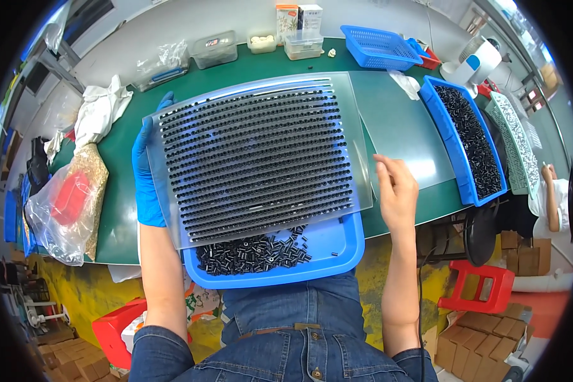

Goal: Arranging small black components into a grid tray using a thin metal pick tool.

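My left hand [147, 184], in a blue glove, grips the left edge of a clear plastic plate [358, 159]. Rows of small black cylindrical pieces [254, 159] stand across the plate. It is held tilted above a blue tray [356, 254], where more black pieces [254, 254] lie loose and heaped near the front. Bare and with nothing seen in it, my right hand [398, 191] is just right of the plate's right edge. Its thumb and forefinger are apart; the other fingers are partly hidden.
On the green table [118, 216] lies another clear sheet [407, 140]. A blue basket [468, 146] of black pieces stands right, beside a pale green basket [512, 143]. Containers and an empty blue basket [379, 48] line the back. A bagged heap [70, 210] sits left. Another person [554, 197] is far right.
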Motion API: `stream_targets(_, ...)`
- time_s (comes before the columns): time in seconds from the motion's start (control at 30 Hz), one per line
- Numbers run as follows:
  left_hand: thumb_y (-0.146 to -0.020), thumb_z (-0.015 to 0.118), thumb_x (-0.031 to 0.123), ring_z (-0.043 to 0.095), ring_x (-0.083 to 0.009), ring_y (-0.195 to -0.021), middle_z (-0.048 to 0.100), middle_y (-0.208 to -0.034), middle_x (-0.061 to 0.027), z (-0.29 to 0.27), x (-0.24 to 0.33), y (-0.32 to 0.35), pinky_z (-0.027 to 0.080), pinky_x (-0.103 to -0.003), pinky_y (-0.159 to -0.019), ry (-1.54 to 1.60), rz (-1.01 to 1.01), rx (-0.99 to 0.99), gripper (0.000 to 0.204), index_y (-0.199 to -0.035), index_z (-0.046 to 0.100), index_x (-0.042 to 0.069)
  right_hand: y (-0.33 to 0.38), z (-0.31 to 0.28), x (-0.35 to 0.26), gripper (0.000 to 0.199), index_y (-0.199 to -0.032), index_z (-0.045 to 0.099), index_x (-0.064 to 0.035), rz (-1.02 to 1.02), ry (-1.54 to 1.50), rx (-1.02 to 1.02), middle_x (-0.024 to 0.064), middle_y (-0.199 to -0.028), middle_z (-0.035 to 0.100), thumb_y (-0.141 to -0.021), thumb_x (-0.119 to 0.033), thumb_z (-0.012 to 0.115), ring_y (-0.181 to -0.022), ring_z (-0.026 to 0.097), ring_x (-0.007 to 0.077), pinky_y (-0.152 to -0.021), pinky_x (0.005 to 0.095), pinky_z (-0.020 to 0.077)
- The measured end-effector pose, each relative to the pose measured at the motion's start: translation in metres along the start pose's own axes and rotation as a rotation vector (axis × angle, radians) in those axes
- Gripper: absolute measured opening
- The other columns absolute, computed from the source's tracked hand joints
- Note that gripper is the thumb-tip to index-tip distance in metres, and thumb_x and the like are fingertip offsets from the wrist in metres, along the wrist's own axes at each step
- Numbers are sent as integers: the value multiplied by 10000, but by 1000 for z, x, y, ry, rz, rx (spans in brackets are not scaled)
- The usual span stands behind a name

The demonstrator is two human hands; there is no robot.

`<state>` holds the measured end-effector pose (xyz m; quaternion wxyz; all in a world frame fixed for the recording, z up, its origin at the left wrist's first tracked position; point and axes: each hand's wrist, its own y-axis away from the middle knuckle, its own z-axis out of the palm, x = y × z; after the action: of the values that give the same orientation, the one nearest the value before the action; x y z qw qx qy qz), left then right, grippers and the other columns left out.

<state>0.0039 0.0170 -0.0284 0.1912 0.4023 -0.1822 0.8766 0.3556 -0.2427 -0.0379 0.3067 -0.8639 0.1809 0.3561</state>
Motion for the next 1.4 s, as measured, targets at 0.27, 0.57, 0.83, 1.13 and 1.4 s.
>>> stream_targets(0.27,-960,569,406,479,-282,-1315,475,-1443,-204,-10,-4,1,356,-415,-1132,-13,22,25,732,-1479,346,-60,35,-46,-70,295,-1010,672,42,-201,-888,4,83,-837,604,-1037,-196,502,-629,540,136,-582,295,498)
stream_targets(0.57,-966,561,388,477,-285,-1317,471,-1446,-216,-3,-6,1,349,-413,-1137,68,-37,5,717,-1482,341,-59,84,-19,-40,367,-1047,631,101,28,-615,57,176,-850,692,-1050,-237,489,-714,662,207,-677,329,564)
stream_targets(0.83,-967,557,392,466,-293,-1326,456,-1459,-220,-8,-8,-4,346,-420,-1138,17,-1,20,729,-1492,321,-56,94,-10,-34,358,-1040,646,101,33,-638,-42,192,-909,706,-1044,-229,506,-750,680,221,-712,327,566)
stream_targets(1.13,-954,568,408,457,-291,-1336,443,-1473,-219,-4,-8,-2,327,-416,-1150,-18,6,41,756,-1489,321,-65,92,-13,-35,345,-1033,655,95,16,-656,-48,196,-937,705,-1041,-218,512,-776,679,219,-715,320,561)
stream_targets(1.4,-942,573,433,473,-296,-1321,464,-1455,-215,-2,-7,0,336,-418,-1145,-81,32,81,776,-1487,328,-62,76,-29,-27,318,-973,632,58,-114,-702,193,117,-839,627,-1046,-220,495,-674,580,164,-613,296,514)
